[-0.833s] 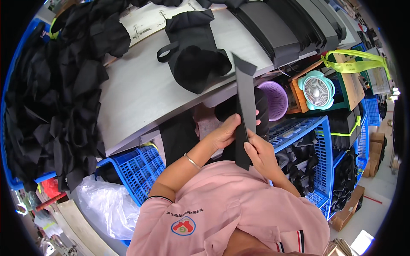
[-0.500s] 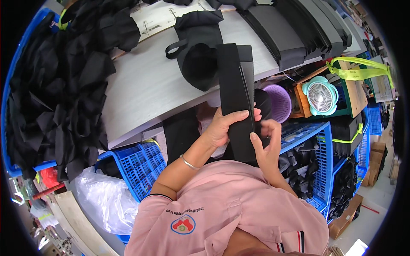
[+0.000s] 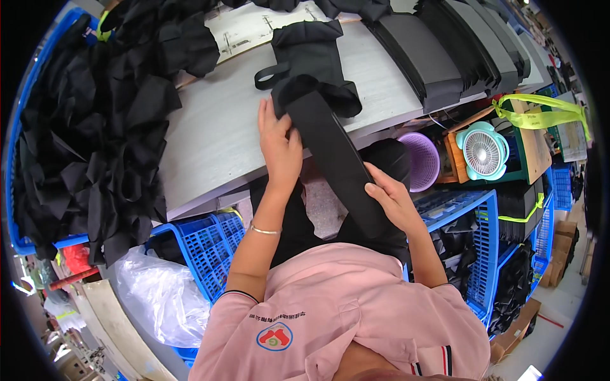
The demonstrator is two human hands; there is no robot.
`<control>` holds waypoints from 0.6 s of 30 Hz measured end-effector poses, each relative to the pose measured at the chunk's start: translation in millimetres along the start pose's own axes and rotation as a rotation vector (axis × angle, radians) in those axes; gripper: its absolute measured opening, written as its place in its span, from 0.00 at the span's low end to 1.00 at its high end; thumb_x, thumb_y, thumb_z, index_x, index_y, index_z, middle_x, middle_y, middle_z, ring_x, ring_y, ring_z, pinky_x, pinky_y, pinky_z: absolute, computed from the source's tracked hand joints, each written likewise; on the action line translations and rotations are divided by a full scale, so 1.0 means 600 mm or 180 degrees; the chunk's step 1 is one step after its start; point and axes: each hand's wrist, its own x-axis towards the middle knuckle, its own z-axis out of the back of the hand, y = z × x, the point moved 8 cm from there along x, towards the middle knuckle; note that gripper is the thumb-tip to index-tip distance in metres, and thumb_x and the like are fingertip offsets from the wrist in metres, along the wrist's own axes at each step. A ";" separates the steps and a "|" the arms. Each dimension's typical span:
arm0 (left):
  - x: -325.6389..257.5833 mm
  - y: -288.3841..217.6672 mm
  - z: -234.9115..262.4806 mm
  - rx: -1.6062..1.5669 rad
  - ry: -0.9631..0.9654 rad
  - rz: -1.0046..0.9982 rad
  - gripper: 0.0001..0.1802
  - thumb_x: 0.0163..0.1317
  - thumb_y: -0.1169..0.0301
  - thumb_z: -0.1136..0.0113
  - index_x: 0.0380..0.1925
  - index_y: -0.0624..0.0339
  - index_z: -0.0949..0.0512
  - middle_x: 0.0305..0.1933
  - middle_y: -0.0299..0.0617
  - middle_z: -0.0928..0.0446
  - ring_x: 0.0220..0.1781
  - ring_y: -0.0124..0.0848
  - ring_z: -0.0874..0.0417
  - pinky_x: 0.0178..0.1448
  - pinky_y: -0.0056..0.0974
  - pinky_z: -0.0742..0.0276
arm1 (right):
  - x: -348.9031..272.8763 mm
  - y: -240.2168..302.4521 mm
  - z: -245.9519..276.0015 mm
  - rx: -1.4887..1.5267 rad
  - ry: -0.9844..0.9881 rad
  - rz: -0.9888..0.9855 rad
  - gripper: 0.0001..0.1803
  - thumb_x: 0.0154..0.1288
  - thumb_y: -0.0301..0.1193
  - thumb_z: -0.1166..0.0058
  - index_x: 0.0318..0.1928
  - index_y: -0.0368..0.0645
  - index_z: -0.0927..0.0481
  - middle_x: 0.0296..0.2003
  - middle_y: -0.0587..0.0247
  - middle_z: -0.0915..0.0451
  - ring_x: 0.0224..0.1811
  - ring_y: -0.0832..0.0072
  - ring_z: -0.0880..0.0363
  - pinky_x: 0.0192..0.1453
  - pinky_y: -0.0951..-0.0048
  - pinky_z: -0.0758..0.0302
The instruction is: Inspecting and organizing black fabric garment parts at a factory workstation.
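Observation:
A long flat black panel (image 3: 333, 159) slants from my lap up to the table edge. My right hand (image 3: 393, 198) is closed on its right side, thumb on top and fingers partly hidden beneath. On the table lies a black fabric sleeve (image 3: 311, 51) with a loop at its left, its near end bunched up. The panel's upper end overlaps that bunched end; whether it is inside cannot be made out. My left hand (image 3: 279, 146) reaches to the sleeve's lower left edge, fingers stretched out and slightly blurred, beside the panel.
Black fabric pieces (image 3: 95, 127) heap in a blue crate at left. Stacked dark panels (image 3: 422, 63) stand at the table's back right. A purple basket (image 3: 421, 162), a small turquoise fan (image 3: 483, 151) and blue crates (image 3: 486, 222) are at right. A clear plastic bag (image 3: 159, 295) lies lower left.
My left hand has let go of the panel and moved up and left to the sleeve. The panel's top has tilted left onto the sleeve's near end, which has bunched up.

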 end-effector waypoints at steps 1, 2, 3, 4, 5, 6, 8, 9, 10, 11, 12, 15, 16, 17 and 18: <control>0.005 -0.007 0.002 -0.0201 -0.0161 -0.0246 0.30 0.57 0.87 0.51 0.61 0.62 0.23 0.78 0.57 0.40 0.81 0.56 0.45 0.74 0.45 0.37 | 0.005 0.000 0.000 -0.0055 -0.0010 -0.0059 0.25 0.75 0.28 0.50 0.69 0.32 0.31 0.61 0.56 0.21 0.62 0.75 0.25 0.67 0.74 0.31; 0.012 -0.004 0.001 -0.0402 -0.0212 -0.0233 0.30 0.56 0.88 0.52 0.60 0.64 0.23 0.77 0.57 0.39 0.81 0.55 0.45 0.74 0.44 0.37 | 0.007 0.003 0.006 0.0138 -0.0171 -0.0078 0.25 0.75 0.27 0.49 0.69 0.32 0.30 0.59 0.56 0.19 0.60 0.75 0.23 0.65 0.75 0.30; 0.015 -0.014 0.004 -0.0583 -0.0294 -0.0436 0.29 0.55 0.89 0.53 0.59 0.65 0.22 0.77 0.56 0.38 0.82 0.54 0.45 0.74 0.43 0.36 | 0.006 0.005 0.010 0.0310 -0.0299 -0.0157 0.25 0.74 0.26 0.48 0.68 0.33 0.30 0.57 0.56 0.18 0.58 0.76 0.22 0.64 0.75 0.28; 0.016 -0.022 0.006 -0.0603 -0.0312 -0.0491 0.27 0.53 0.91 0.56 0.54 0.71 0.22 0.77 0.52 0.37 0.82 0.52 0.46 0.74 0.43 0.35 | 0.002 0.004 0.015 0.0502 -0.0481 -0.0312 0.25 0.73 0.25 0.48 0.68 0.34 0.29 0.55 0.56 0.16 0.56 0.76 0.21 0.62 0.75 0.27; 0.018 -0.029 0.004 -0.0545 -0.0213 -0.0468 0.25 0.53 0.91 0.56 0.52 0.72 0.22 0.77 0.53 0.36 0.82 0.52 0.45 0.74 0.44 0.35 | -0.002 0.020 0.015 0.0130 -0.0480 -0.0122 0.24 0.72 0.25 0.47 0.67 0.35 0.28 0.54 0.55 0.16 0.55 0.77 0.19 0.61 0.76 0.26; 0.016 -0.044 0.005 -0.0476 -0.0165 -0.0632 0.24 0.52 0.91 0.56 0.49 0.72 0.22 0.76 0.53 0.36 0.82 0.52 0.45 0.74 0.44 0.35 | -0.010 0.034 0.015 -0.0236 -0.0514 -0.0005 0.24 0.71 0.24 0.46 0.67 0.36 0.27 0.52 0.54 0.15 0.53 0.77 0.18 0.59 0.76 0.25; 0.012 -0.075 0.003 -0.0352 -0.0024 -0.0940 0.21 0.52 0.91 0.55 0.45 0.73 0.21 0.75 0.53 0.34 0.81 0.53 0.44 0.74 0.45 0.34 | -0.021 0.072 0.016 -0.1004 -0.0708 0.0518 0.22 0.69 0.23 0.44 0.63 0.39 0.23 0.45 0.49 0.13 0.42 0.70 0.12 0.50 0.75 0.21; 0.005 -0.090 0.000 -0.0299 0.0074 -0.1087 0.20 0.52 0.91 0.54 0.44 0.73 0.21 0.75 0.53 0.33 0.81 0.53 0.43 0.73 0.46 0.33 | -0.022 0.079 0.017 -0.1263 -0.0751 0.0506 0.23 0.69 0.23 0.45 0.64 0.39 0.23 0.43 0.49 0.13 0.40 0.69 0.13 0.47 0.76 0.22; -0.004 -0.104 -0.005 -0.0245 0.0168 -0.1236 0.18 0.52 0.91 0.53 0.42 0.73 0.21 0.74 0.53 0.32 0.80 0.53 0.42 0.73 0.46 0.32 | -0.020 0.084 0.016 -0.1521 -0.0790 0.0496 0.23 0.69 0.22 0.45 0.64 0.39 0.23 0.42 0.49 0.13 0.37 0.69 0.14 0.45 0.76 0.22; -0.011 -0.115 -0.009 -0.0303 0.0239 -0.1345 0.17 0.52 0.90 0.52 0.40 0.73 0.21 0.74 0.52 0.32 0.80 0.53 0.41 0.72 0.46 0.31 | -0.016 0.088 0.016 -0.1696 -0.0840 0.0445 0.23 0.69 0.21 0.46 0.64 0.39 0.23 0.40 0.49 0.14 0.34 0.68 0.14 0.43 0.76 0.23; -0.020 -0.125 -0.014 -0.0356 0.0307 -0.1454 0.15 0.52 0.90 0.51 0.38 0.73 0.21 0.73 0.52 0.31 0.80 0.53 0.41 0.71 0.47 0.30 | -0.010 0.098 0.011 -0.1968 -0.0889 0.0557 0.24 0.67 0.22 0.45 0.64 0.39 0.24 0.37 0.51 0.15 0.31 0.64 0.15 0.38 0.72 0.22; -0.034 -0.139 -0.018 -0.0385 0.0478 -0.1690 0.11 0.52 0.89 0.48 0.35 0.72 0.21 0.72 0.52 0.29 0.79 0.53 0.40 0.67 0.46 0.25 | -0.002 0.124 -0.007 -0.2671 -0.1021 0.0694 0.27 0.64 0.24 0.44 0.65 0.39 0.25 0.29 0.56 0.18 0.23 0.56 0.18 0.28 0.64 0.21; -0.032 -0.137 -0.016 -0.0394 0.0503 -0.1658 0.11 0.52 0.89 0.48 0.35 0.72 0.22 0.72 0.52 0.30 0.79 0.53 0.40 0.67 0.46 0.25 | -0.006 0.132 -0.016 -0.3002 -0.1025 0.0687 0.28 0.63 0.24 0.44 0.65 0.38 0.25 0.28 0.56 0.19 0.22 0.58 0.18 0.26 0.64 0.21; -0.033 -0.137 -0.017 -0.0343 0.0596 -0.1639 0.11 0.52 0.89 0.49 0.35 0.72 0.22 0.73 0.52 0.30 0.80 0.53 0.40 0.67 0.46 0.25 | -0.011 0.137 -0.026 -0.3351 -0.0979 0.0622 0.28 0.62 0.24 0.44 0.65 0.37 0.26 0.27 0.57 0.20 0.21 0.59 0.19 0.25 0.63 0.22; -0.027 -0.129 -0.007 -0.0451 0.0488 -0.1457 0.19 0.50 0.92 0.54 0.42 0.74 0.24 0.72 0.58 0.31 0.80 0.56 0.43 0.77 0.48 0.39 | -0.021 0.146 -0.035 -0.3401 -0.0955 0.0692 0.29 0.61 0.25 0.43 0.65 0.37 0.26 0.26 0.57 0.21 0.20 0.59 0.19 0.24 0.63 0.22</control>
